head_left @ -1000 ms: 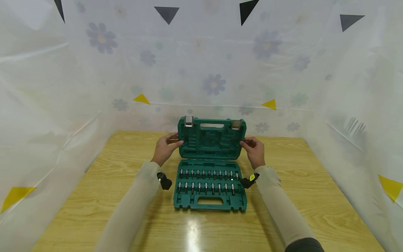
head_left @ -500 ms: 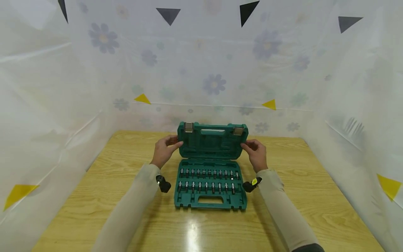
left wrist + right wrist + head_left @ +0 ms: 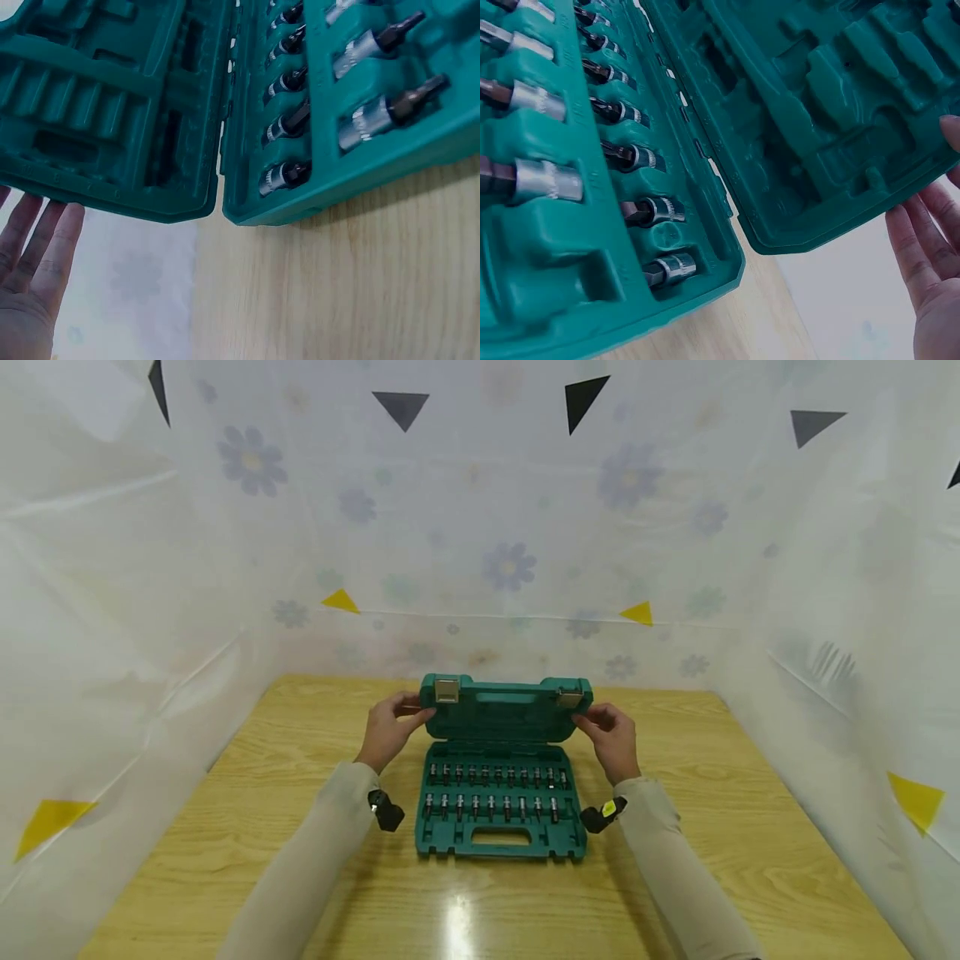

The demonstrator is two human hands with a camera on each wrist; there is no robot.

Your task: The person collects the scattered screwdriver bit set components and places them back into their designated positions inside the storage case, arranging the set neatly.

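Note:
A green plastic socket-set case stands on the table with its lid (image 3: 495, 713) raised and tipped forward over the base (image 3: 444, 837). Two rows of silver-and-black bit sockets (image 3: 491, 804) sit in the base's slots. The left hand (image 3: 385, 732) holds the lid's left edge, thumb at the front and fingers behind. On the opposite edge, the right hand (image 3: 613, 742) grips the lid in the same way. Extended left fingers (image 3: 52, 247) touch the lid's rim in the left wrist view. In the right wrist view, the thumb lies over the lid's edge and fingers (image 3: 911, 247) reach under it.
A pale wooden table (image 3: 285, 827) bears the case. Translucent sheeting with a flower print (image 3: 510, 567) encloses the back and sides. Two metal latches, one at the left (image 3: 447, 691), hang on the lid's top edge. Black cameras (image 3: 386, 812) are strapped to both wrists.
The lid has tilted forward and its top edge has come lower, both hands moving with it. The base and its sockets stay in place. The head view has shifted slightly.

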